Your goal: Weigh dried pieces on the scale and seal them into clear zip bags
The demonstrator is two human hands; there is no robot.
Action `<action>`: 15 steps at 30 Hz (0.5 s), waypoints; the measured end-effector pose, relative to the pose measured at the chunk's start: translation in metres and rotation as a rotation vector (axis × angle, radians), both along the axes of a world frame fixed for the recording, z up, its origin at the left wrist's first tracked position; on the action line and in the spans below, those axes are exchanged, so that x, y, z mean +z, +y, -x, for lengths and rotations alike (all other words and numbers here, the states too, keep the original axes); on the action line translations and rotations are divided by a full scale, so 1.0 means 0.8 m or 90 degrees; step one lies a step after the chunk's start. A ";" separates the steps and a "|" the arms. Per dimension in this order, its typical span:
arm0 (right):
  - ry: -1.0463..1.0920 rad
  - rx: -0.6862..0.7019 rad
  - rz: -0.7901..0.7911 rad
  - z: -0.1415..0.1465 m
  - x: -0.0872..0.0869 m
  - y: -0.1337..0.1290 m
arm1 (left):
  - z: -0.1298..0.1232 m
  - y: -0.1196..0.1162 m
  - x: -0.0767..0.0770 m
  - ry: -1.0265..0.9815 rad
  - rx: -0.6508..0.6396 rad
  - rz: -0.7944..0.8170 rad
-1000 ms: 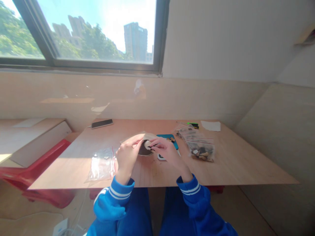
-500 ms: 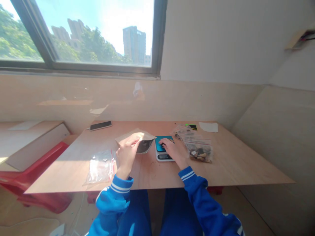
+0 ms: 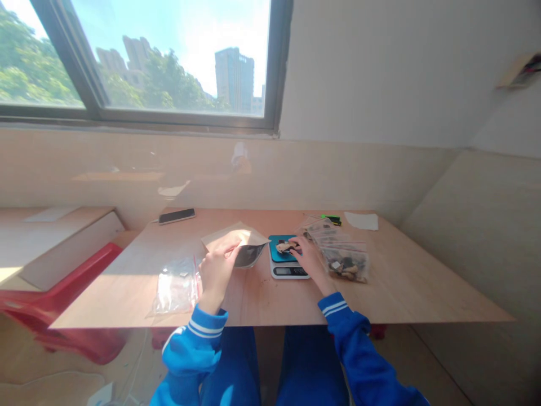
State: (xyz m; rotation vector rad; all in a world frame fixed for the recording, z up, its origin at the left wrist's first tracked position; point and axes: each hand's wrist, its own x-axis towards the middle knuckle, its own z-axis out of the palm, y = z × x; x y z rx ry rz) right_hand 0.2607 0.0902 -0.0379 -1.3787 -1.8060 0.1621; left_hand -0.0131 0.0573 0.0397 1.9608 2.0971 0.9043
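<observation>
My left hand (image 3: pixel 220 265) pinches the edge of a brown paper bag (image 3: pixel 250 257), whose mouth gapes toward the right and shows a dark inside. Just right of the bag stands a small kitchen scale (image 3: pixel 278 273) with a blue top and a white front. Over its plate, my right hand (image 3: pixel 310 256) closes its fingertips on tan and dark dried mushroom pieces (image 3: pixel 285 247). Beyond that hand lie several clear zip bags (image 3: pixel 349 265) filled with similar pieces. Some dark crumbs are scattered on the wood before the scale.
Flat clear plastic bags (image 3: pixel 175 287) lie at the table's left front. A phone (image 3: pixel 176 216) with a cable rests at the back left. A green and black tool (image 3: pixel 332 219) and a white paper (image 3: pixel 362 220) are at the back right. A red chair (image 3: pixel 84 310) stands left.
My right hand has shifted slightly right on the scale, and the mushroom pieces at its fingertips show more clearly. My left hand still holds the paper bag. The view has shifted slightly.
</observation>
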 end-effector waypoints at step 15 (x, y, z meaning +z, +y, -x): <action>0.049 -0.077 -0.053 0.006 -0.005 -0.035 | 0.001 -0.002 -0.008 -0.022 -0.008 0.001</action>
